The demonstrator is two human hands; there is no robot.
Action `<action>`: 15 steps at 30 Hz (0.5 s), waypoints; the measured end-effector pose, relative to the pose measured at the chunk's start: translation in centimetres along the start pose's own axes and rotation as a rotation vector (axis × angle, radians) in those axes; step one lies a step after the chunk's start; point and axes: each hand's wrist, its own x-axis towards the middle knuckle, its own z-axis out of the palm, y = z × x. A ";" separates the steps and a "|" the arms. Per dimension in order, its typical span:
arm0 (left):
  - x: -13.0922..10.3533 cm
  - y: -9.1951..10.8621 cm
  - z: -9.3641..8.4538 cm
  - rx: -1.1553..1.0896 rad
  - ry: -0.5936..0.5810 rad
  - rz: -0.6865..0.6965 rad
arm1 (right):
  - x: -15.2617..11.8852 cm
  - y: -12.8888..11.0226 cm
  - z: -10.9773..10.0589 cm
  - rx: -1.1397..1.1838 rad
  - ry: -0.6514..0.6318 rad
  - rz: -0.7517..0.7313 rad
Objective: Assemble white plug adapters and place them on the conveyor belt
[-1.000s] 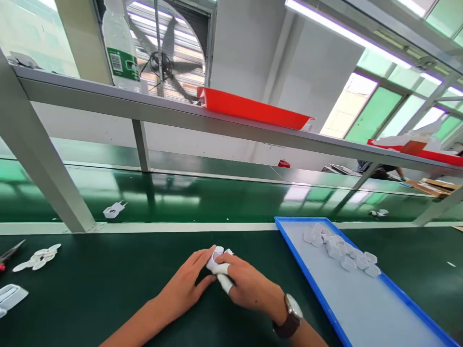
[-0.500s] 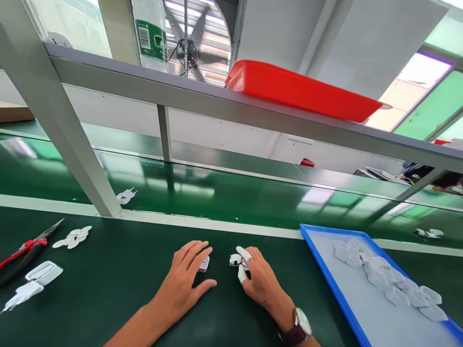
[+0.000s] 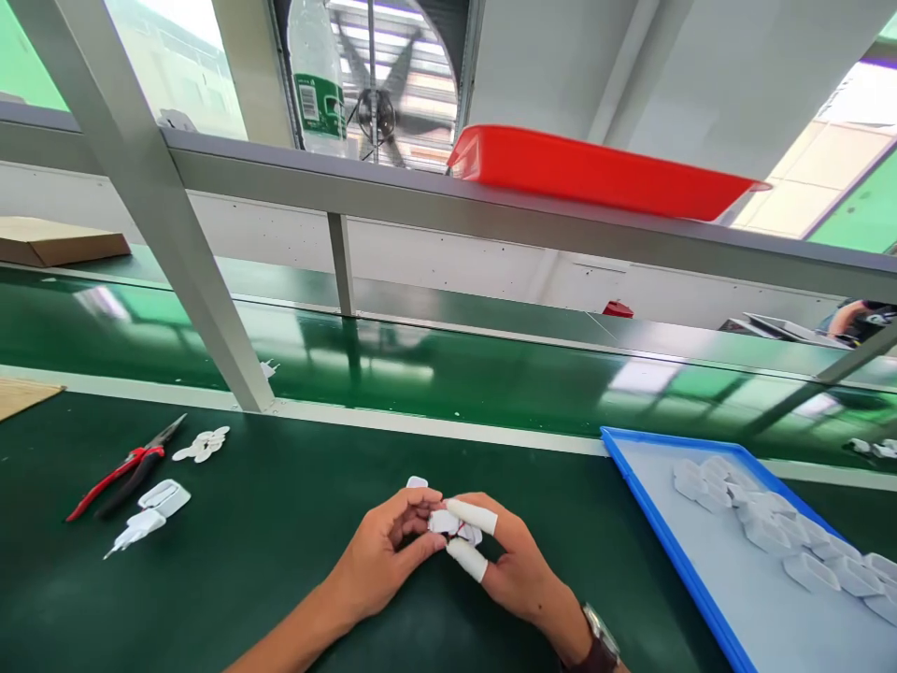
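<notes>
My left hand (image 3: 389,551) and my right hand (image 3: 508,561) meet above the green bench, both closed on a small white plastic part with thin red wires (image 3: 441,522). The left thumb and forefinger pinch its left side. On the right, the thumb and forefinger wear white finger cots and grip the other side. A second white plastic piece (image 3: 416,481) lies on the bench just beyond the left fingers, partly hidden by them.
Long-nose pliers (image 3: 149,453) lie at the left, near several flat white pieces (image 3: 203,444) and a white plug-like part (image 3: 138,529). A blue-rimmed tray (image 3: 673,551) at the right holds several translucent white shells (image 3: 767,533). A grey frame post (image 3: 189,243) rises at left; a red tray (image 3: 595,173) rests overhead.
My right hand has lifted the small white part off the bench and moved toward the left. My left hand has left the other white piece and now also pinches the wired part. The view has shifted left.
</notes>
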 end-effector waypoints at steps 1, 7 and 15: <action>0.0 -0.2 -0.3 0.101 0.042 0.041 | -0.1 0.2 -0.2 -0.011 0.032 0.011; 1.1 -3.4 -2.1 0.666 0.210 0.047 | -0.3 1.0 -0.9 -0.154 0.220 0.041; 0.9 -3.3 -0.7 0.599 0.084 0.226 | -0.1 0.7 -0.5 -0.278 0.205 -0.212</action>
